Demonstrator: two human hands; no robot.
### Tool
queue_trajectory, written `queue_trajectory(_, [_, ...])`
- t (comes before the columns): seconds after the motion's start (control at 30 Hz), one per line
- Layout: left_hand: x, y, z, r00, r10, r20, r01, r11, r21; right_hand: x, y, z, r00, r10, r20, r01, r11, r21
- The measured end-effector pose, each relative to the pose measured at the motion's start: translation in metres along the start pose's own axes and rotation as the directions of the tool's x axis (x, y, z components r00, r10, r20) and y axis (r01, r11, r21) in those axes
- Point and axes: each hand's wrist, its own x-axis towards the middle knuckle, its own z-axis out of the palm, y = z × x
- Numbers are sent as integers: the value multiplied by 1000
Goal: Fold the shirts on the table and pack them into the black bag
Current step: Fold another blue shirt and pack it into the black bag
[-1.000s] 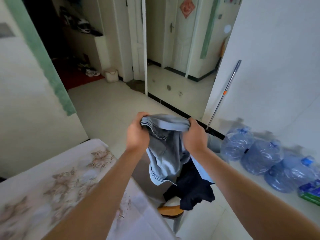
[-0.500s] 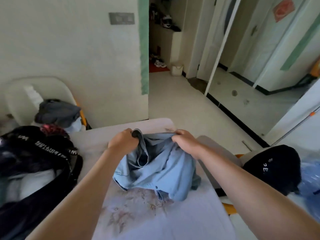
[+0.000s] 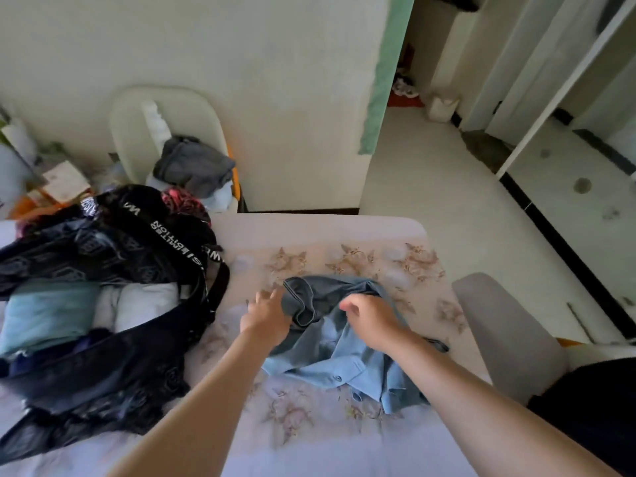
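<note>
My forearms come in from the bottom edge, where the near side of the table [image 3: 344, 232] is cut off. A dark shape [image 3: 592, 407] off the table's right edge runs out of view and I cannot make it out. The blue shirt [image 3: 330, 352] lies crumpled on the right half of the table, its lower part under my right arm and its collar rumpled toward the far edge. My right hand [image 3: 371, 321] sits on the shirt's middle, knuckles up and fingers curled under; whether they pinch cloth I cannot tell. My left hand [image 3: 266, 318] is at the collar's left side, fingers reaching out fairly straight and spread, gripping nothing. The black bag [image 3: 103, 383] fills the left side of the table, gaping open, with a folded teal piece [image 3: 44, 315] and a white piece [image 3: 148, 304] inside; its left part runs out of frame. A grey chair back [image 3: 509, 332] stands beside the right edge. Beyond the far left corner, a white chair [image 3: 165, 108] holds a heap of grey clothes [image 3: 192, 163].
</note>
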Motion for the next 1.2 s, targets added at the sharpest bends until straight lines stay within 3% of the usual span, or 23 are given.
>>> queue_trajectory(0.1, [4, -11, 12, 983, -176, -46, 178, 984, 30, 25, -10, 22, 1000, 9, 24, -10, 999, 45])
queue_trajectory(0.17, [10, -23, 20, 967, -256, 11, 256, 967, 2, 42, -22, 34, 997, 62, 55, -62, 998, 5])
queue_trajectory(0.23, [13, -34, 23, 965, -253, 72, 255, 967, -17, 58, -33, 47, 983, 152, 104, -140, 983, -116])
queue_trajectory(0.3, [12, -40, 18, 974, -225, 7, 224, 974, 11, 71, -38, 62, 966, 215, 144, -178, 956, -233])
queue_trajectory(0.37, [13, -42, 2, 978, -195, -79, 198, 980, 29, 84, -35, 71, 958, 249, 140, -214, 950, -226])
queue_trajectory(0.47, [33, -41, -28, 961, -241, -136, 228, 968, -104, 106, -40, 49, 959, 278, 60, -284, 950, 130])
queue_trajectory(0.57, [58, -38, -58, 927, -330, -179, 215, 858, -466, 136, -45, 8, 878, 472, -74, -326, 705, 629])
queue_trajectory(0.63, [65, -27, -68, 906, -309, -291, 61, 773, -631, 154, -42, -16, 858, 507, -88, -234, 538, 810])
queue_trajectory(0.67, [64, -20, -69, 899, -279, -337, -10, 756, -655, 158, -39, -25, 858, 502, -106, -193, 506, 841])
queue_trajectory(0.73, [60, -9, -55, 912, -204, -356, -79, 764, -641, 157, -28, -33, 877, 460, -137, -173, 569, 804])
queue_trajectory(0.8, [53, -3, -26, 943, -129, -306, -71, 822, -565, 134, -21, -26, 932, 335, -141, -161, 729, 666])
queue_trajectory(0.9, [35, 1, 21, 985, 43, -168, -110, 904, -412, 87, -2, 5, 990, 54, -130, -25, 975, 220])
queue_trajectory(0.97, [27, 4, 47, 981, 193, -31, -194, 943, -269, 60, 16, 24, 974, -169, -151, 167, 986, -31])
queue_trajectory(1.03, [20, 8, 66, 958, 272, 95, -268, 962, -48, 40, 36, 38, 952, -287, -106, 268, 950, -159])
queue_trajectory(1.1, [20, 11, 77, 967, 243, 81, -250, 964, 91, 22, 53, 43, 952, -299, -64, 283, 941, -184])
queue_trajectory(1.2, [23, 14, 76, 970, 238, -42, -235, 970, 63, 3, 78, 36, 981, -189, 43, 193, 941, -277])
